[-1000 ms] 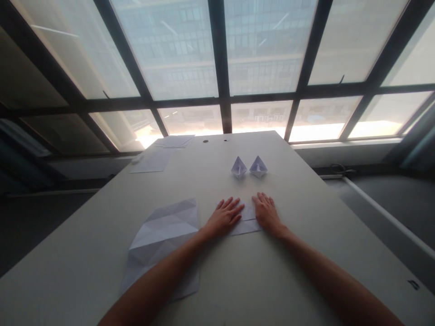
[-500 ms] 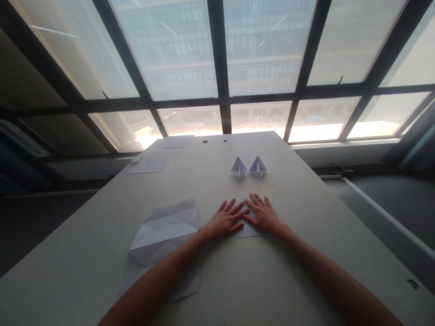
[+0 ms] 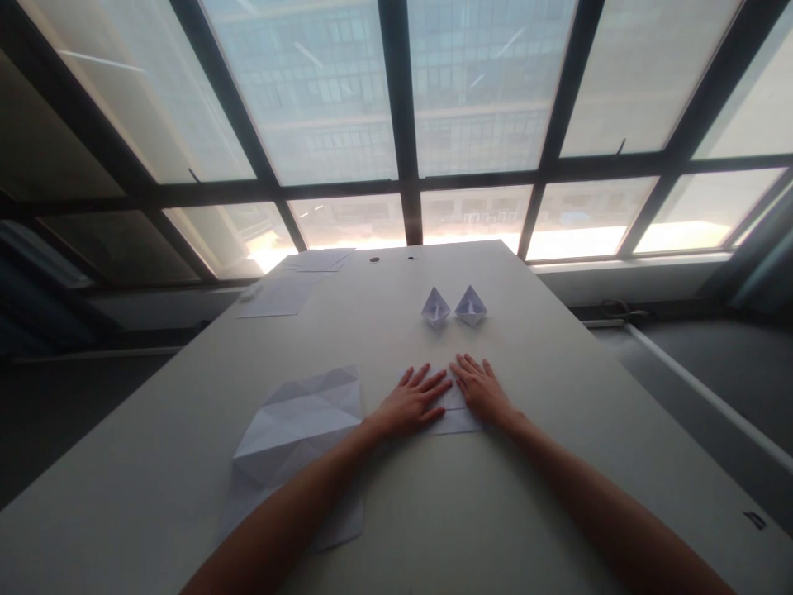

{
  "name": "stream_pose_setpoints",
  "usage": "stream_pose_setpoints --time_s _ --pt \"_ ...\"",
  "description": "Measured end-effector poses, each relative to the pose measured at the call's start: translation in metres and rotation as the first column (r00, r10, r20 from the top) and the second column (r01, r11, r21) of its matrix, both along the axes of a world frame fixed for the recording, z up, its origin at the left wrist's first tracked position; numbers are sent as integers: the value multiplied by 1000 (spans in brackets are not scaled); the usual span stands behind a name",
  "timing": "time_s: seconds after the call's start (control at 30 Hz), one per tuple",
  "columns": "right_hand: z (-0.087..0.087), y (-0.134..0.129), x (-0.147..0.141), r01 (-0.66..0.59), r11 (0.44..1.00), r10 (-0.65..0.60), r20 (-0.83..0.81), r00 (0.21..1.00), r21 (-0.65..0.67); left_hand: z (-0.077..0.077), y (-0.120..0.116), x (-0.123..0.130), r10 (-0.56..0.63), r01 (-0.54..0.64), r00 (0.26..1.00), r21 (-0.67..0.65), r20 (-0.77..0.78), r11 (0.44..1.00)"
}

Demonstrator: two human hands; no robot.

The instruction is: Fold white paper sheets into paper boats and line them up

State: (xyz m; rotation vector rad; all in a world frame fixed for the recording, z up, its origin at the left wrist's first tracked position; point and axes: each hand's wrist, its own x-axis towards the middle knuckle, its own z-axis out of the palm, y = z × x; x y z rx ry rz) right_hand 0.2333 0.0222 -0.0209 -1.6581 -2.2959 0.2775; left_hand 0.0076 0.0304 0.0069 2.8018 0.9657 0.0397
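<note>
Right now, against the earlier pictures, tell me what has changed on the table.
The right hand moved left toward the left hand, then back slightly right, baring part of the folded white paper between them again. The left hand shifted slightly right. The two origami boats and the creased paper sheet stayed put.

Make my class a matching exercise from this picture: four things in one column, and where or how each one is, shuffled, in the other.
Things
1. Folded paper
2. Creased sheet
3. Pair of paper shapes
4. Window frame

Places and states
A. Side by side on the table
B. Dark, beyond the table
C. Partly covered by the left hand and right hand
D. Partly hidden by the left forearm

Pairs: 1-C, 2-D, 3-A, 4-B
</note>
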Motion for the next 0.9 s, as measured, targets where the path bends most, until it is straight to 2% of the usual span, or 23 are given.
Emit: stream_pose_setpoints --time_s 0.23,0.4,0.67,0.9 --pt "-3 2 0 5 1000 -5 -1 1000 15 -1 0 0 14 -14 1000 9 20 1000" --pt "2 -2 0 11 1000 -11 -11 1000 4 -4 1 -1 28 -29 998 17 52 999" --pt "12 -7 2 -91 994 94 43 995 -56 -2 -1 1 38 -40 995 18 91 999" --pt "10 -3 0 -24 998 25 8 1000 -64 -4 1 -1 34 -35 997 12 70 999"
